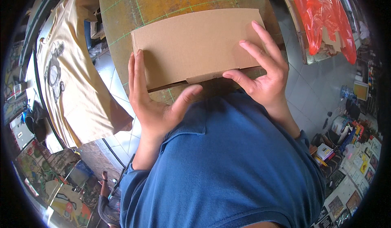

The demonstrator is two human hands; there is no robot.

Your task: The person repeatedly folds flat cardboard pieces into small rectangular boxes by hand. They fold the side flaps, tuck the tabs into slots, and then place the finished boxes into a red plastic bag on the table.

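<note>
A plain brown cardboard box lies in front of me, its lid down. A small tab shows at its near edge, with a narrow dark gap beside it. My left hand is open at the box's left end, fingers stretched along that side and thumb held apart from the cardboard. Spread fingers of my right hand reach over the box's right end, while its thumb tip is by the near edge next to the tab. Neither hand is closed round the box.
Under the box is a worn wooden table with green grid lines. A beige printed T-shirt hangs at the left. On the right, a red plastic bag is at another table's edge. Another person's arm shows at lower left.
</note>
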